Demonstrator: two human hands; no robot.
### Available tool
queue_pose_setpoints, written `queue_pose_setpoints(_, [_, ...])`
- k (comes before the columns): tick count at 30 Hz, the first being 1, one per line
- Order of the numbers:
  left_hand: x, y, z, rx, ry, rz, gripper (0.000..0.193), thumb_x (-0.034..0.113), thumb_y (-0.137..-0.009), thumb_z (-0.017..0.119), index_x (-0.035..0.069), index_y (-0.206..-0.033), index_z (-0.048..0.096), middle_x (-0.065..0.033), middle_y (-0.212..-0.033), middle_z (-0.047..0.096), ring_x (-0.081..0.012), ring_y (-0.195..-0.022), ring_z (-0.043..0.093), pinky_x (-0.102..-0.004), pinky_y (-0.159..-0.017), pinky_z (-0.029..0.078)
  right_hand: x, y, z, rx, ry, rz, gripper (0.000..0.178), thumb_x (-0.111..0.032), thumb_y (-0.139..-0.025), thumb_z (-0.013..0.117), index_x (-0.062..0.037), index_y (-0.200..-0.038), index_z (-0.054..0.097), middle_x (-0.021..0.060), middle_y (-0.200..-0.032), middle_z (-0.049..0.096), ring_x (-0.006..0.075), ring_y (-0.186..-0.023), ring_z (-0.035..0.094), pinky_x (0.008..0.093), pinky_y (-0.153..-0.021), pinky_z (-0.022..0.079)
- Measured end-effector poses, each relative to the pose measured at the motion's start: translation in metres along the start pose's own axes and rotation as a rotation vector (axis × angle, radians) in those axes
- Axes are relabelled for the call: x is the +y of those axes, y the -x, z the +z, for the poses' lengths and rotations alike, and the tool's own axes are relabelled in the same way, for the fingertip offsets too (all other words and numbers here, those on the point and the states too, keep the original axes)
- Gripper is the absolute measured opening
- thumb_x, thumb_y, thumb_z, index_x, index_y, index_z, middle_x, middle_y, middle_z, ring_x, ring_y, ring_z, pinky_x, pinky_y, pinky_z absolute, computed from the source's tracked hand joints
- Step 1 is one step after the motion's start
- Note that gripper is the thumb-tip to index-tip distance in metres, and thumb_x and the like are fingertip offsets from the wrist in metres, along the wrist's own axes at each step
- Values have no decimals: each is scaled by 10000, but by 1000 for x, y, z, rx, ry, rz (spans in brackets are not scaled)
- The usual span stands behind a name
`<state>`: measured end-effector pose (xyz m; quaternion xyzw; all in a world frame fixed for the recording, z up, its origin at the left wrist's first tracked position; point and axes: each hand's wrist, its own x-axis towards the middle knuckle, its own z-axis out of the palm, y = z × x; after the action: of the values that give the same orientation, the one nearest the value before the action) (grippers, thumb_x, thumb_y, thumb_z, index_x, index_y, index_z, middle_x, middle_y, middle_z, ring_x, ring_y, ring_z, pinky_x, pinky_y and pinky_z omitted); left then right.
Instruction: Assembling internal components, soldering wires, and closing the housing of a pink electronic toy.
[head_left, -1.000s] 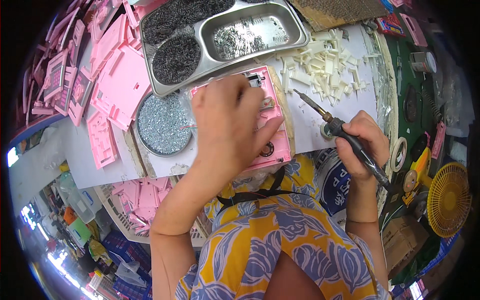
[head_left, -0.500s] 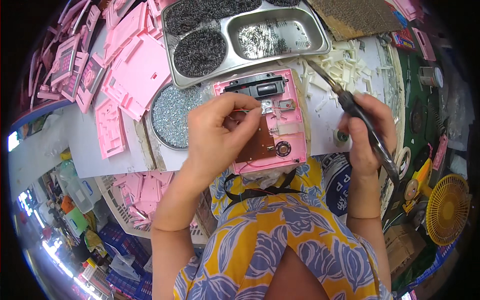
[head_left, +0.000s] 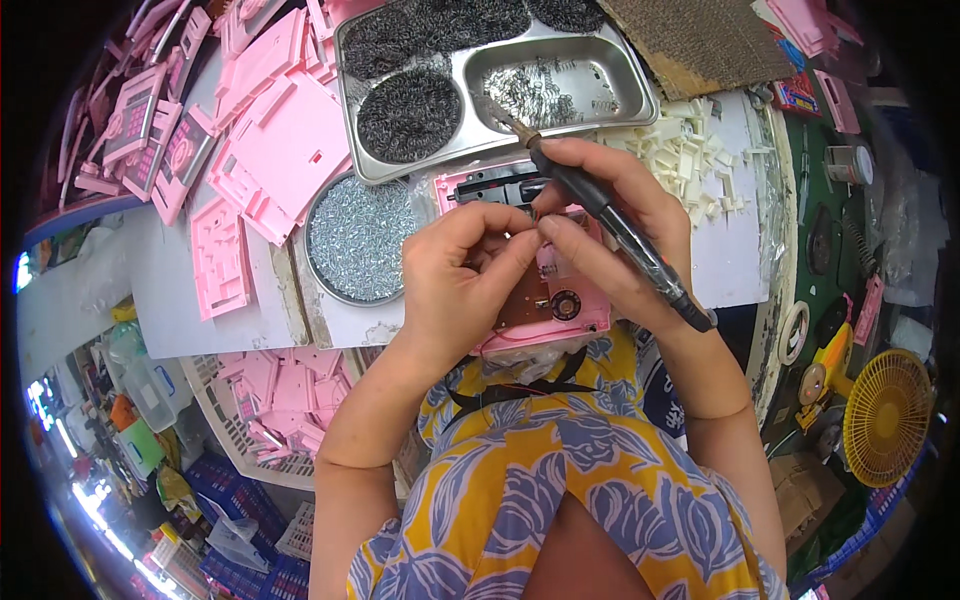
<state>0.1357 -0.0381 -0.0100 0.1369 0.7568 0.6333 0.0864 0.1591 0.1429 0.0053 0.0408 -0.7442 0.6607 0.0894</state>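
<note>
A pink plastic casing [head_left: 592,322] lies in front of me, holding a brown circuit board [head_left: 522,303], a round black part [head_left: 566,305] and a black housing [head_left: 490,190] along its far side. Over the casing's middle, my left hand [head_left: 450,285] pinches with thumb and forefinger; whatever sits between them is too small to make out. My right hand [head_left: 640,235] grips a soldering iron [head_left: 625,235] with a black handle. Its tip points up and left, over the metal tray's near edge. The right fingertips meet those of the left hand. Both hands hide the casing's centre.
Behind the casing is a compartmented metal tray [head_left: 470,85] of dark springs [head_left: 408,112]. A round dish [head_left: 312,262] of small metal pieces stands left. Pink panels [head_left: 285,150] pile up beyond it. White plastic parts [head_left: 692,150] and cardboard [head_left: 700,45] lie right. A yellow fan [head_left: 885,415] stands far right.
My right hand has moved left with the soldering iron, from beside the casing to over it, joining my left hand. The left hand has shifted slightly right and down.
</note>
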Motion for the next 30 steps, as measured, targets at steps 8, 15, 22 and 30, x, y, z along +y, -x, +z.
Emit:
queue_pose_setpoints(8, [-1,-5,1,-11,-171,107,95,39,-857,785,12,-927,727,-48,-783,705,-65,-637,633,-234,-568,505,-3,2,0,-9,78,48,449,-21,-848,745,-67,-1288,667,80,-1011,700,147,-897,703,281,-793,559])
queue_pose_setpoints(15, [1,-6,-11,-92,249,-298,73,52,-912,754,-13,-929,726,-42,-820,723,-51,-695,627,-218,-619,501,9,8,1,32,230,-81,451,17,-811,754,-62,-1248,675,104,-999,696,241,-867,693,356,-867,548])
queue_pose_setpoints(22, [6,-15,-11,-125,-105,-38,108,65,-913,734,-10,-988,714,-64,-832,714,-124,-732,647,-262,-673,504,23,31,1,71,390,-268,557,32,-791,772,-45,-1321,619,112,-1120,730,265,-964,715,514,-1089,432])
queue_pose_setpoints(30, [-1,-10,-6,-81,-628,234,78,100,-869,727,38,-889,683,-125,-819,649,-317,-696,648,-401,-627,517,27,34,-12,99,408,-298,496,-16,-796,797,-34,-1272,661,81,-1000,743,240,-883,714,480,-1050,447])
